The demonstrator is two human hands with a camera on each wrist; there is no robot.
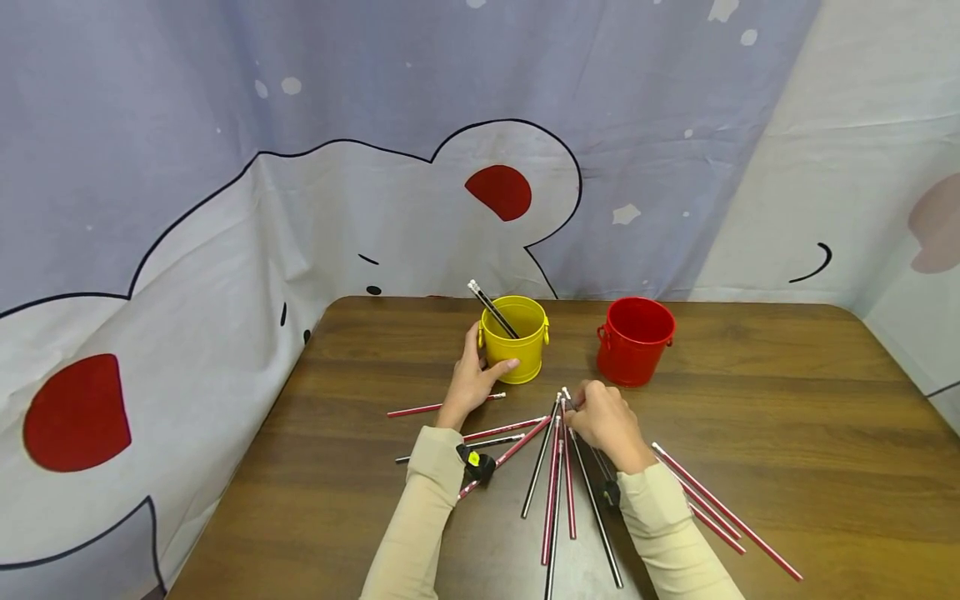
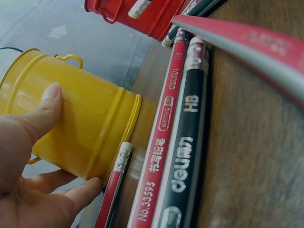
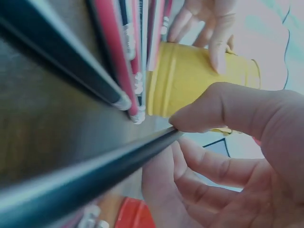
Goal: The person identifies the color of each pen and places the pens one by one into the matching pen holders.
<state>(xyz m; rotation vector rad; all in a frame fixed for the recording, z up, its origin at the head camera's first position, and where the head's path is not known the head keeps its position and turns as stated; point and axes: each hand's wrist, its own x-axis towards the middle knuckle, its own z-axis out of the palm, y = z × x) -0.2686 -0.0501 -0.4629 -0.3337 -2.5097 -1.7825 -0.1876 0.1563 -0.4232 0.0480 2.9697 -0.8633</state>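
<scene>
My left hand [image 1: 471, 379] holds the side of a yellow bucket [image 1: 517, 364], thumb across its front and fingers behind and low on the wall. Black pencils [image 1: 492, 308] with white eraser ends lean inside that bucket. In front of the buckets, my right hand [image 1: 606, 419] pinches a black pencil [image 3: 104, 166] between thumb and fingers. The right wrist view shows this pencil slanting down toward the camera. Beside and below the right hand fans a bunch of red pencils [image 1: 551, 508] and black pencils [image 1: 597, 512], eraser ends facing the buckets.
A red bucket [image 1: 633, 354] stands right of the yellow one. Several red pencils [image 1: 738, 518] lie right of the right forearm. More red and black pencils lie around the left wrist, with one red pencil [image 1: 412, 411] farther left. A patterned curtain [image 1: 637, 150] hangs behind the wooden table [image 1: 810, 400].
</scene>
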